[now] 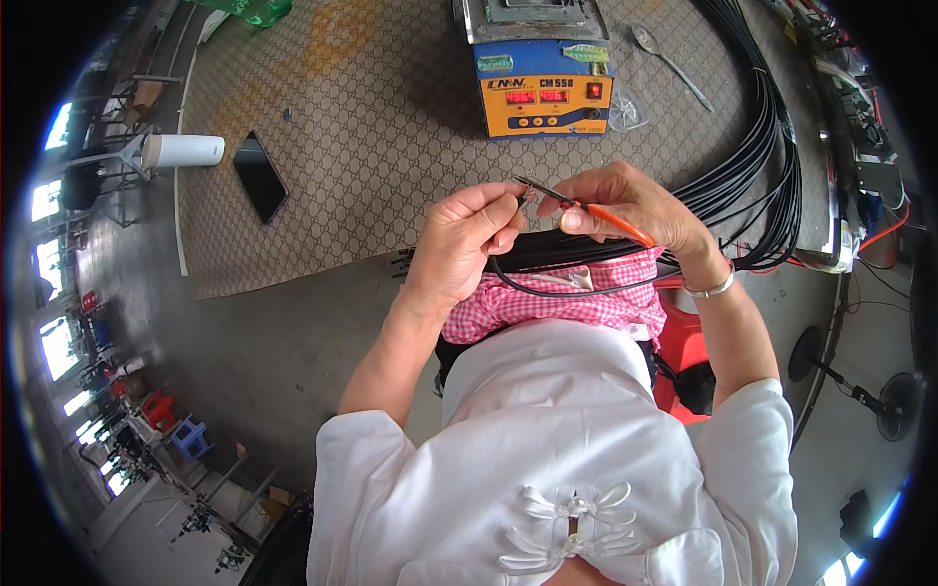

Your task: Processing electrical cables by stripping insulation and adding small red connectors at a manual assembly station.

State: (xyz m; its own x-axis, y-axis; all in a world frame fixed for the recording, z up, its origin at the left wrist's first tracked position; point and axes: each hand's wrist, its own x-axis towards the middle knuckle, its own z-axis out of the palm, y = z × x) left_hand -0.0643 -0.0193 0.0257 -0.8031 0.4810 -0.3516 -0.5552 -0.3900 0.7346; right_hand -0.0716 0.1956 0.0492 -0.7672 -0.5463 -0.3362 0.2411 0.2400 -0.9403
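Observation:
My left hand (466,234) is closed, pinching the end of a black cable (567,291) between thumb and fingers. Thin reddish wires stick out at its tip. In my right hand (625,207) is a pair of pliers or cutters with orange handles (622,224); its dark jaws meet the cable end at my left fingertips. Whether the jaws are closed on a wire is too small to tell. From my left hand the cable loops down across my lap, over pink checked cloth (489,308), toward a large bundle of black cables (772,166) on the right.
A blue and yellow heating unit (545,105) with a red display stands at the table's back. Beside it lie a spoon (674,68) and a small clear bag (627,111). A phone (260,178) and a white cup (183,150) are at left on the patterned table (362,156).

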